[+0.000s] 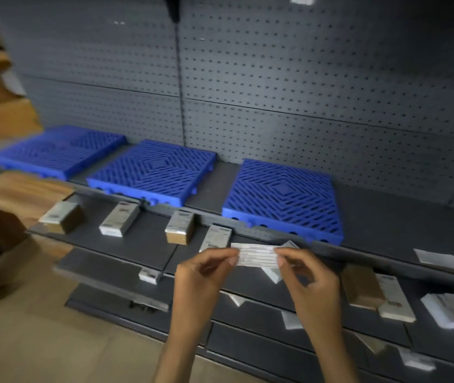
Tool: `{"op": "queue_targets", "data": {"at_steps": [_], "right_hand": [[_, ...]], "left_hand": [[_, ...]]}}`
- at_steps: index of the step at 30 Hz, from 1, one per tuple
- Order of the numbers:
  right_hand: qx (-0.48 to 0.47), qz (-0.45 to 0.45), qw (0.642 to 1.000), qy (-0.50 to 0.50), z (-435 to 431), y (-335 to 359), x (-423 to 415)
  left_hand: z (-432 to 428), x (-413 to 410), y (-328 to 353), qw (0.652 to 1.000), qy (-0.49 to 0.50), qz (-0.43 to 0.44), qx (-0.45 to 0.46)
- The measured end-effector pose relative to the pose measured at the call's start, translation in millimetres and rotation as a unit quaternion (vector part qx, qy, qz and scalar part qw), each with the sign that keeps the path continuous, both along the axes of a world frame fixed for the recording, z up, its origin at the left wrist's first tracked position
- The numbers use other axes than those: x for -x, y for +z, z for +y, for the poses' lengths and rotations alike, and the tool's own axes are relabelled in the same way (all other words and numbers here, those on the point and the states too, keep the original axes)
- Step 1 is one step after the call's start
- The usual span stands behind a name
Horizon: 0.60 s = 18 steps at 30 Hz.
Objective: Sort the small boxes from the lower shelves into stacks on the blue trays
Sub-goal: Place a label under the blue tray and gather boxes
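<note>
Your left hand [206, 275] and right hand [307, 277] each pinch one end of a small white box with printed lines [256, 254], held level before the dark grey shelf [137, 239]. Other small boxes [177, 226] lie along that shelf; three blue slatted plastic trays [154, 172] sit on the upper shelf [386, 211].

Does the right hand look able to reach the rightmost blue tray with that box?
Probably yes. The right hand pinches the white box with the left hand just below the rightmost blue tray, whose top is bare, and nothing stands between them.
</note>
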State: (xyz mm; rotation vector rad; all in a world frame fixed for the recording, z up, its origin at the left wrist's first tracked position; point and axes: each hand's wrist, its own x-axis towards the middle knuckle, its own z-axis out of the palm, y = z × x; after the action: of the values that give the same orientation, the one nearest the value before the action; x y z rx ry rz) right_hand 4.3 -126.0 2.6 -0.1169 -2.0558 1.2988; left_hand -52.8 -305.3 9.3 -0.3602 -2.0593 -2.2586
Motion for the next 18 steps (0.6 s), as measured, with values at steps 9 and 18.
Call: {"op": "queue_targets", "data": {"at_steps": [9,18], "right_hand": [[0.008,-0.018,0.997,0.075,-101,4,62],[0.026,-0.032,0.995,0.096,-159,-16,181]], "left_hand": [[-101,39,-8,0.994,0.100,0.031,-0.016],[-162,144,-7,0.991,0.130,-0.006,0.017]]}}
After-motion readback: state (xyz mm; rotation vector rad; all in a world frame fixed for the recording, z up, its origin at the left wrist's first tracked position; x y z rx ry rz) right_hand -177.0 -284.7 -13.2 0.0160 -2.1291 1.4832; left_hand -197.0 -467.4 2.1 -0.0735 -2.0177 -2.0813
